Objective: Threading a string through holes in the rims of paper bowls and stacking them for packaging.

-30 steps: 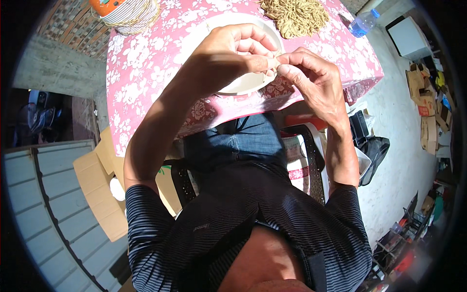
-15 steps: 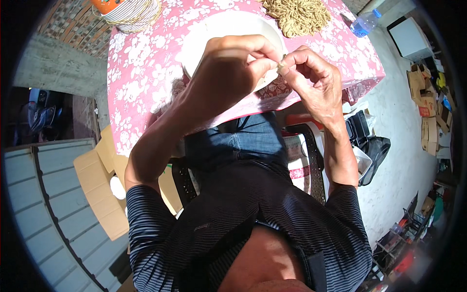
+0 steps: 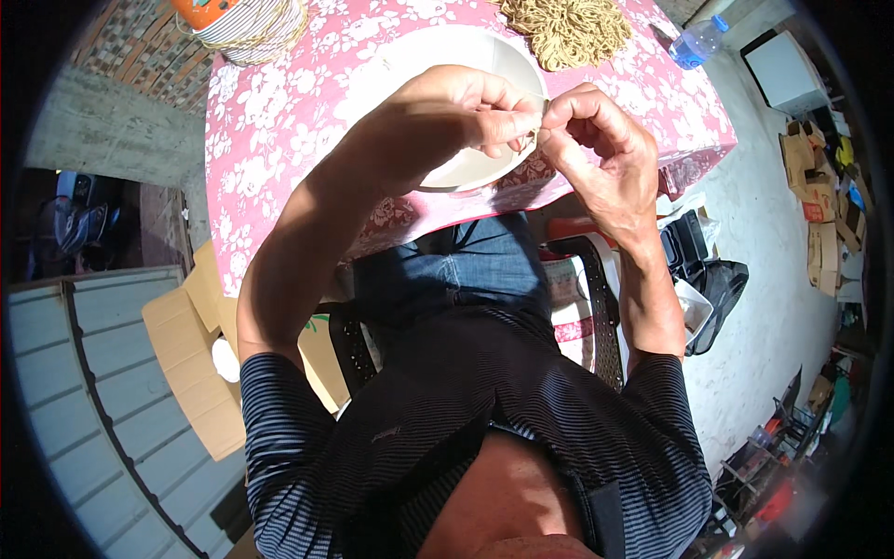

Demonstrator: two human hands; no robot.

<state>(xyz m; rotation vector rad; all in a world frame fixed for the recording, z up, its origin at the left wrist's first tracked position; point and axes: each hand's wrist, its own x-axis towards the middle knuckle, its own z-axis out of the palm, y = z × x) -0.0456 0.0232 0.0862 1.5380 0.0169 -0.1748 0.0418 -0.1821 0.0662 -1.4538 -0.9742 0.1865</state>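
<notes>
Table (image 3: pixel 270 154): pink cloth, white flowers. Round white bowl (image 3: pixel 480 170) toward its near edge, beneath both hands. Tan cord heap (image 3: pixel 568 33) to the bowl's far right; orange-topped striped container (image 3: pixel 253 39), cord looped about it, far left. Left grip (image 3: pixel 458 112) over bowl: thumb and fingers pinched on a strand. Right grip (image 3: pixel 610 154) just right of it, thumb and forefinger pinched on same. Blue-capped bottle (image 3: pixel 697 45), far right edge. Pale strand (image 3: pixel 531 142): at both hands' fingertips, above bowl's right rim.
</notes>
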